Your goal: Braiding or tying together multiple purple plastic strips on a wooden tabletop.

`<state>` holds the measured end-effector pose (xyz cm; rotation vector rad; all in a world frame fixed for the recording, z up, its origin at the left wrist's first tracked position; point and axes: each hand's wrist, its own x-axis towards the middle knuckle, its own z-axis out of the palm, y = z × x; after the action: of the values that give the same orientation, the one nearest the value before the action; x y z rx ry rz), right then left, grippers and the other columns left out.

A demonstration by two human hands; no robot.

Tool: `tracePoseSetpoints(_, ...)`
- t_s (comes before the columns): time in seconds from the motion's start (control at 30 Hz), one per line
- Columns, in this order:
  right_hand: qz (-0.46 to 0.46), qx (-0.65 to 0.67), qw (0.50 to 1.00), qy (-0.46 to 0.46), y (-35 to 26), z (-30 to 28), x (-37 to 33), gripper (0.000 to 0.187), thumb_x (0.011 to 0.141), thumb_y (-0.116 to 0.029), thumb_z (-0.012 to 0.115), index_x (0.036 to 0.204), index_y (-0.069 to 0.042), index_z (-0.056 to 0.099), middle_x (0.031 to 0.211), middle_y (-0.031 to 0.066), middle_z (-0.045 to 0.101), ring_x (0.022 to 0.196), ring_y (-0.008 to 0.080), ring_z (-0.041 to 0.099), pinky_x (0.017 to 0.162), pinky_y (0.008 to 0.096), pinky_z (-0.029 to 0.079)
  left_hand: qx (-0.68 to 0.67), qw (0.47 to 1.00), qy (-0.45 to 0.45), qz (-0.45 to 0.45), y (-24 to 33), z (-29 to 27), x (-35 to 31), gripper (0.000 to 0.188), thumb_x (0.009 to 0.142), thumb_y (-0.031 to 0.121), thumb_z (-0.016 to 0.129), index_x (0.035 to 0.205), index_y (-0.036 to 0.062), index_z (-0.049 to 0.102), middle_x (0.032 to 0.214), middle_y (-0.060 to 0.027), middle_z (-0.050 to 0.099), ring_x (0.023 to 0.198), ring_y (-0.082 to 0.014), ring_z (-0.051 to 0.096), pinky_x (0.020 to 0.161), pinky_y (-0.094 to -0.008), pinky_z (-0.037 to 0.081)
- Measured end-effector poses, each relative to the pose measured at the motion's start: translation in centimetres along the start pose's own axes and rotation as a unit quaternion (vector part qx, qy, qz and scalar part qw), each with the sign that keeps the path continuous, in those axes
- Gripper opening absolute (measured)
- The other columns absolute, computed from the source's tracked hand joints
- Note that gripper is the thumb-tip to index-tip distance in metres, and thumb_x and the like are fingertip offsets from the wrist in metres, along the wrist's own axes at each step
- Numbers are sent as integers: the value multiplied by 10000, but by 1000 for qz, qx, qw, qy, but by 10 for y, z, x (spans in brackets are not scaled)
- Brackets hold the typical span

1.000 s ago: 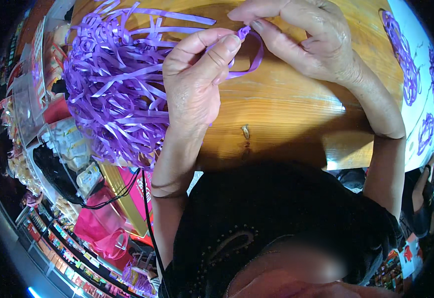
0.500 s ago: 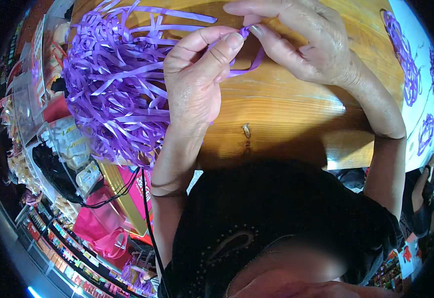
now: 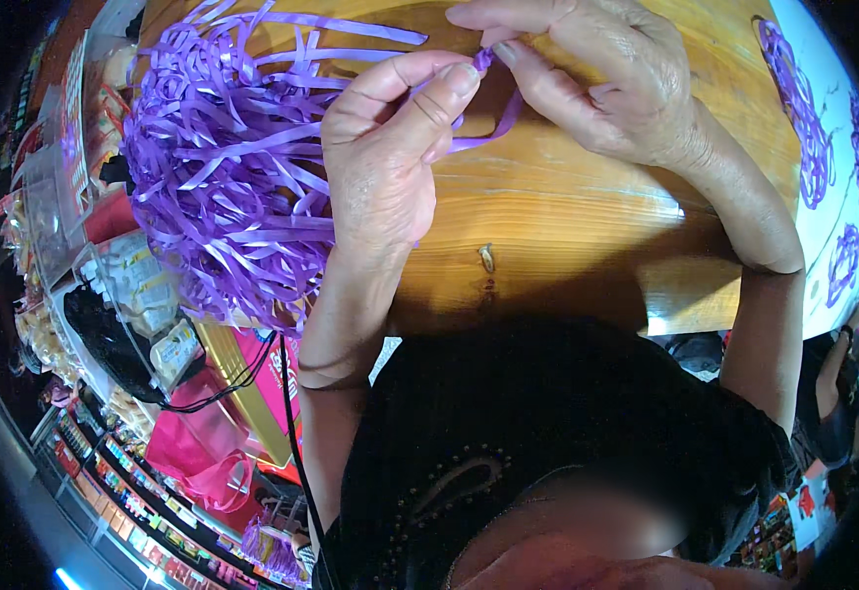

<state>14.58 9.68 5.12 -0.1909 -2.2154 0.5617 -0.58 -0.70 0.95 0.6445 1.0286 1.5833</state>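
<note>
Left hand [image 3: 380, 162], upper centre of the frame: palm side partly showing, thumb and forefinger pinched together on a purple ribbon [image 3: 483, 61], the other fingers curled in behind. Said ribbon: narrow, glossy, bunched into a small twisted knot that stands out just beyond the thumb tip, near the top edge; a slack length of it bends below and to the right of the knot, over the wood. Right hand [image 3: 621, 84], upper centre, right of the left one: back of the hand upward, thumb tip at the knot, forefinger stretched away from the thumb; whether it grips the ribbon between thumb and another finger cannot be told. Ribbon heap [image 3: 233, 167], upper left: many loose purple strands, tangled and overlapping, its right side behind the left hand and wrist. Wooden table [image 3: 567, 226], upper centre: yellow-brown, grained, one dark knot mark, shadowed along its near edge. White surface [image 3: 811, 295], right side, adjoining the table's right edge; on it, a long ribbon bundle [image 3: 798, 118] in loops, and below that a smaller ribbon coil [image 3: 845, 261]. Black top [image 3: 547, 423], lower centre, worn by the person, with studded trim. Pink bag [image 3: 193, 447], lower left. Black cord [image 3: 293, 423], running down beside the left forearm. Stocked shelves [image 3: 144, 531], lower left corner, small and bent by the lens.
</note>
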Motion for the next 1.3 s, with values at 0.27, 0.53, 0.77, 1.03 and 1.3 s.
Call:
tracePoseSetpoints(0.27, 5, 13, 1000, 21, 1, 4, 1, 275, 676, 50, 620, 947, 5, 629, 700, 54, 580, 600, 141, 532, 537, 258, 410, -3, 1000, -6, 3, 1, 0, 1, 140, 785, 38, 673, 919, 2, 650, 697, 6, 589, 495, -10, 366, 431, -168, 248)
tracePoseSetpoints(0.53, 8, -5, 1000, 14, 3, 2, 0, 270, 693, 45, 626, 961, 14, 629, 716, 68, 588, 617, 144, 539, 538, 251, 415, -3, 1000, 1, 1, 3, 0, 2, 140, 788, 29, 665, 918, -18, 645, 702, -6, 596, 498, -13, 374, 430, -168, 248)
tracePoseSetpoints(0.77, 12, 47, 999, -13, 4, 0, 3, 295, 735, -8, 639, 1026, 30, 609, 791, 77, 592, 660, 154, 516, 564, 264, 411, -12, 1000, 10, 15, 2, -1, 0, 135, 787, 24, 664, 914, -17, 645, 723, -19, 611, 515, -14, 395, 435, -164, 253)
tracePoseSetpoints(1.03, -372, -126, 907, 152, 45, 24, 5, 193, 715, -136, 681, 859, -8, 665, 741, 48, 582, 690, 130, 502, 612, 259, 371, 17, 1000, 5, -2, 5, -1, 0, 107, 795, 57, 666, 885, 1, 651, 692, -8, 610, 534, -22, 439, 457, -161, 301)
tracePoseSetpoints(1.3, -82, -137, 984, -78, 5, -15, 7, 84, 703, -77, 653, 772, -29, 655, 671, 24, 546, 640, 138, 475, 563, 263, 350, 130, 986, 59, 90, 9, 4, -1, 83, 773, 47, 685, 848, 18, 662, 709, 0, 622, 550, -26, 474, 491, -154, 345)
